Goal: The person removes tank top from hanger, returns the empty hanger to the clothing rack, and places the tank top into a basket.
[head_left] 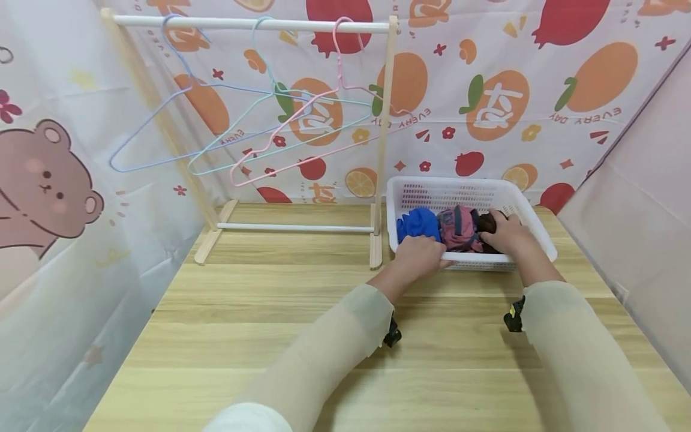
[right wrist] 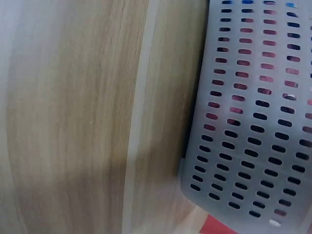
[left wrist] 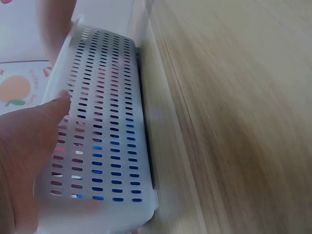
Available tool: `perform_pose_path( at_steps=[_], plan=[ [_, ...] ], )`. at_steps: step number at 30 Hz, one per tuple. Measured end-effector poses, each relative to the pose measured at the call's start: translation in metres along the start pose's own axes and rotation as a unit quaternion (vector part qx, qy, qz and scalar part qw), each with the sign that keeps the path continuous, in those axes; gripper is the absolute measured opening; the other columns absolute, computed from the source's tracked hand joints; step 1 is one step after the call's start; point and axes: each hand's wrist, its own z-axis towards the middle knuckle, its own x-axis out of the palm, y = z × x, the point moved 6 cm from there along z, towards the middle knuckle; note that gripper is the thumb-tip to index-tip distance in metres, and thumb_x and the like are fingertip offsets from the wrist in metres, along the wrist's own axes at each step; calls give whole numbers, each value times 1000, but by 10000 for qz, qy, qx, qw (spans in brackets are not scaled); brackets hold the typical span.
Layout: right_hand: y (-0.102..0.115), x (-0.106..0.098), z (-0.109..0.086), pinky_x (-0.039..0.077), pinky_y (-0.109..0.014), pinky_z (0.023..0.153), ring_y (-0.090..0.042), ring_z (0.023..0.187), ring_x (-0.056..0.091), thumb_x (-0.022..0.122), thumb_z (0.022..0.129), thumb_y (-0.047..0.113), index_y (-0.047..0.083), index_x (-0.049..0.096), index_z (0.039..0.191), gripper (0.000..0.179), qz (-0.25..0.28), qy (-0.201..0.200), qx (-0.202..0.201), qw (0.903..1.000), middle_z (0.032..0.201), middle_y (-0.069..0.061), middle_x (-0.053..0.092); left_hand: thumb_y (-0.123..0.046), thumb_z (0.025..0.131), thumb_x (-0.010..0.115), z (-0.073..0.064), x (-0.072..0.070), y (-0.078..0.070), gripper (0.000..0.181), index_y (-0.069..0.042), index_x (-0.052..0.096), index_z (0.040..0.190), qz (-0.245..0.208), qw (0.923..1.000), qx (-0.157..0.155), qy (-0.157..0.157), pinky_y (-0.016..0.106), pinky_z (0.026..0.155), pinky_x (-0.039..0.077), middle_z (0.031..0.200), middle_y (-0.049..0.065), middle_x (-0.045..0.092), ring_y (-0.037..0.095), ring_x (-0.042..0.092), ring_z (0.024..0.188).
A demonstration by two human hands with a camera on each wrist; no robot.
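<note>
A white plastic basket (head_left: 480,258) with slotted walls stands at the back right of the table. My left hand (head_left: 420,257) grips its front rim, and the left wrist view shows the thumb (left wrist: 53,109) on the outer wall. Inside lie a blue garment (head_left: 420,222), a pink and grey garment (head_left: 457,228) and a dark brown garment (head_left: 487,225), each bunched up. Reaching over the rim, my right hand (head_left: 510,234) holds the brown one with curled fingers, some hidden in the cloth. The right wrist view shows the basket's wall (right wrist: 234,161), not the hand.
Left of the basket stands a wooden rack (head_left: 380,150) with a white top bar. From it hang a blue hanger (head_left: 146,129), a green hanger (head_left: 232,129) and a pink hanger (head_left: 270,141). A printed cloth hangs behind the wooden table (head_left: 259,336).
</note>
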Motion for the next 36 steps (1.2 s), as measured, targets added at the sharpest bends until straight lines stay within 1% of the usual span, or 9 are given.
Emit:
perform_pose_path(
  at_steps=[4,8,15,19,21,26,28,32,36],
  plan=[
    [4,6,7,33,-73,98,-70,125,26,44,99,43,8,5,157,78,-304,180,103,9993,147,-44,9,-68,95,37,1,0,0,50,-29,67,104,11,10000,-79,38,34,72,53,101,-8,69,11,62,85],
    [9,10,12,31,-72,101,-69,125,27,40,99,44,5,7,156,77,-495,310,84,9983,146,-46,10,-68,95,39,0,1,-1,49,-29,68,105,54,9999,-128,100,32,69,53,98,-7,69,11,60,80],
    [12,10,17,34,-71,99,-68,125,30,39,98,46,5,5,156,79,-439,495,175,9977,144,-48,8,-69,94,38,1,-1,0,51,-28,68,101,26,9997,-257,10,33,63,51,89,-7,67,12,57,73],
    [11,11,19,32,-72,101,-67,128,27,37,98,50,5,3,156,81,-425,611,275,9968,145,-48,5,-70,93,39,2,-2,0,52,-28,68,98,-45,9996,-288,38,32,62,50,86,-7,66,12,56,72],
    [10,12,20,30,-73,102,-68,129,23,37,98,52,5,3,156,82,-429,633,313,9966,146,-47,4,-70,93,39,2,-2,0,52,-28,68,96,-43,9995,-300,37,32,61,50,85,-7,66,12,56,71],
    [10,9,21,24,-75,102,-66,132,14,38,96,59,8,6,157,85,-496,559,329,9967,150,-41,5,-73,91,38,1,-3,0,54,-26,66,94,-16,9993,-368,27,32,60,49,80,-6,63,12,55,69],
    [10,8,21,23,-76,102,-65,133,14,38,96,60,9,7,157,85,-504,542,334,9967,151,-39,5,-74,90,38,2,-3,1,55,-26,65,93,-32,9992,-401,23,32,59,49,79,-6,62,13,55,68],
    [9,10,22,22,-76,103,-64,134,13,38,96,60,10,5,157,85,-461,619,351,9964,152,-38,4,-75,90,38,2,-2,1,57,-26,66,95,-48,9990,-449,69,31,59,48,81,-6,63,12,55,69],
    [8,12,21,22,-77,102,-65,134,12,37,96,59,10,4,157,85,-414,655,368,9963,151,-40,3,-75,91,37,3,-1,0,57,-27,67,96,12,9991,-415,95,30,58,48,83,-7,64,12,55,69]
  ],
)
